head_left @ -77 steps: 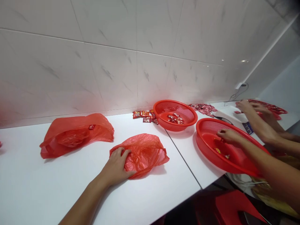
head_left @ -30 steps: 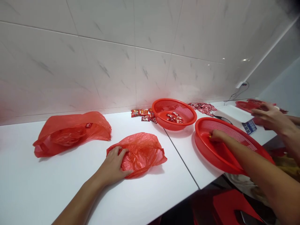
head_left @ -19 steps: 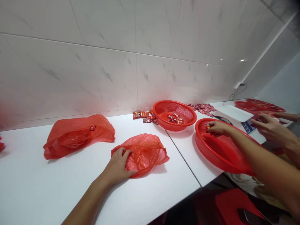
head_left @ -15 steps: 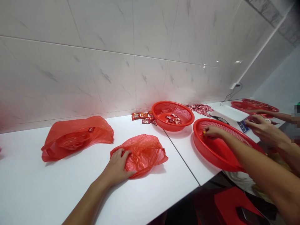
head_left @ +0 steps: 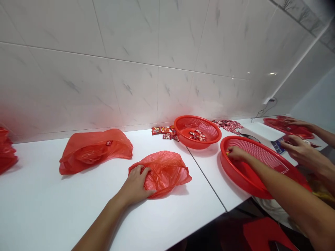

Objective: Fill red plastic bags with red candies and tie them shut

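Note:
My left hand [head_left: 137, 184] grips the near left edge of a thin red plastic bag [head_left: 167, 177]. Its fingers are curled over the rim and the thumb lies along the front, with the bag's mouth partly spread. My right hand [head_left: 237, 154] reaches down into a large red plastic basket [head_left: 251, 188] with perforated sides. Those fingers are closed in a pinch, and a small bit of yellow [head_left: 228, 152] shows at their tips, mostly hidden. A second red plastic bag [head_left: 96, 150] lies on the white table to the left, a small red packet [head_left: 108, 143] on it.
Behind stands a smaller red basket [head_left: 180, 137] holding several small packets [head_left: 198, 135]. Red snack packets [head_left: 162, 130] lie by the tiled wall. At right are a packet pile [head_left: 229, 125], a white scale [head_left: 267, 134] and other people's hands [head_left: 306, 150]. More red bags [head_left: 6, 151] are far left.
The view has turned slightly left, so things sit further right and the far-left bags show. My left hand stays on the bag and my right hand stays in the basket.

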The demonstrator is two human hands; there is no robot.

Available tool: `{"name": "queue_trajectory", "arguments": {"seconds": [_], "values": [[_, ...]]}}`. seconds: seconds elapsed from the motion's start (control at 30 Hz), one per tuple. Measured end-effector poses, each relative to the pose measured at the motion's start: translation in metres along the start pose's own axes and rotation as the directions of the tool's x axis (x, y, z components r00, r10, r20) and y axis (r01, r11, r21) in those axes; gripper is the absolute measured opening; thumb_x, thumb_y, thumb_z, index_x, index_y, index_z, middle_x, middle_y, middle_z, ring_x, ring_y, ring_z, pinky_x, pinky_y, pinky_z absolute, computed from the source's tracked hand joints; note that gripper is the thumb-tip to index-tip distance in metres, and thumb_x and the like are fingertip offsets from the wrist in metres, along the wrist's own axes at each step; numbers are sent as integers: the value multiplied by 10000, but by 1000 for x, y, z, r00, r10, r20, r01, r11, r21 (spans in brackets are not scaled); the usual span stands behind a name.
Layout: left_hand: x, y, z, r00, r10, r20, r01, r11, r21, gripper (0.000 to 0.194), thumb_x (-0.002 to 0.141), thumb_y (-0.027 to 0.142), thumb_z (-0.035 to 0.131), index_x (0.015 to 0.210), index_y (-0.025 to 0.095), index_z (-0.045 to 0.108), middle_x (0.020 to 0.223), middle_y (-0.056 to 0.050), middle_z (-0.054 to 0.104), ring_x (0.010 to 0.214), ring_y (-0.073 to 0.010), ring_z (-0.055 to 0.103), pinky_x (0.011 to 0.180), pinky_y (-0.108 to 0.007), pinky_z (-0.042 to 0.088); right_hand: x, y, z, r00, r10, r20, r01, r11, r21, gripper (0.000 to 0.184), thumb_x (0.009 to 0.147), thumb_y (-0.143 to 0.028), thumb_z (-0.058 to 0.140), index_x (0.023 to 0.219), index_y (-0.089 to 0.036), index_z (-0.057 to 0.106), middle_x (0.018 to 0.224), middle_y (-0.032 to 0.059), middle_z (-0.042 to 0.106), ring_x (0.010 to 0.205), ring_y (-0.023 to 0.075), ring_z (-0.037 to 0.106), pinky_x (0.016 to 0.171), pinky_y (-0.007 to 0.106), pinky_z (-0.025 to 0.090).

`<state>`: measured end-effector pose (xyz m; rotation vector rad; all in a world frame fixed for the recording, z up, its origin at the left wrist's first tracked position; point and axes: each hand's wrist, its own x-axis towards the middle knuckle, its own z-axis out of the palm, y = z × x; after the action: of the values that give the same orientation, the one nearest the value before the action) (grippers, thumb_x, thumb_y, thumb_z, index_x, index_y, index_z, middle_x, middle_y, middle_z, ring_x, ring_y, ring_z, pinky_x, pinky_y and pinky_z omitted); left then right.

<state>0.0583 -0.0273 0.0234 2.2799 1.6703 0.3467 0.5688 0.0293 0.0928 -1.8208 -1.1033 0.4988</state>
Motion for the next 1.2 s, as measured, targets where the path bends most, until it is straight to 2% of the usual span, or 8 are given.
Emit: {"name": "queue_trajectory", "arguments": {"seconds": [0.17,0.3,0.53,0.67,0.77,0.9,1.03,1.2], "values": [[-1,4,0,1000,-7,-4,7,1000,3,806,700,513,758,1415,175,608,1407,-189,524,1335,-409,519,1140,-530,453,10,-39,-36,951,52,305,-41,998,-43,72,695,-142,715,669,-170,655,561,38,609,478,110,557,506,267,430],[-1,9,3,1000,-26,2,26,1000,-14,809,695,522,760,1413,186,604,1452,-193,498,1375,-424,492,1149,-541,443,-30,-93,-30,906,-161,392,152,987,54,210,654,-191,741,846,-200,658,704,4,663,559,137,601,511,255,510],[-6,19,10,999,-33,-2,33,999,-19,764,713,499,746,1394,185,600,1533,-209,452,1452,-439,437,1198,-564,391,-192,-129,130,446,-557,700,614,760,213,145,672,-99,649,778,-198,636,819,-6,674,750,146,630,655,238,471],[-11,17,15,998,-57,-21,56,998,-40,905,685,437,754,1501,158,478,1655,-224,337,1597,-427,232,1265,-554,320,-200,-110,222,577,-441,688,718,675,-169,166,787,-89,592,861,-199,691,931,39,659,695,154,587,622,271,396],[-13,12,20,997,-41,-62,38,998,-55,1039,660,447,795,1574,187,373,1733,-203,205,1621,-410,182,1286,-556,301,-182,-100,252,657,-430,619,670,709,-219,272,883,-103,539,1084,-194,698,1194,101,632,813,181,645,664,284,449],[-13,10,24,984,66,-165,-73,997,-37,1111,667,392,833,1621,246,282,1768,-174,88,1625,-425,148,1285,-601,293,-166,-85,254,700,-472,536,606,790,-96,646,873,-341,728,1478,-239,527,1516,161,434,1089,262,672,872,382,575],[-12,15,20,940,171,-296,-182,983,-10,878,851,254,678,1622,301,260,1768,-122,72,1624,-377,167,1261,-582,343,-156,-71,240,634,-540,554,578,807,125,749,917,-422,680,1604,-286,415,1589,157,388,1368,321,573,1093,486,539],[-5,13,4,804,68,-591,-79,997,6,551,963,317,591,1489,241,442,1557,-149,441,1470,-344,415,1205,-542,404,-140,-62,227,597,-616,514,629,757,176,735,945,-209,508,1658,-280,339,1696,112,331,1605,316,282,1273,582,347]]}}
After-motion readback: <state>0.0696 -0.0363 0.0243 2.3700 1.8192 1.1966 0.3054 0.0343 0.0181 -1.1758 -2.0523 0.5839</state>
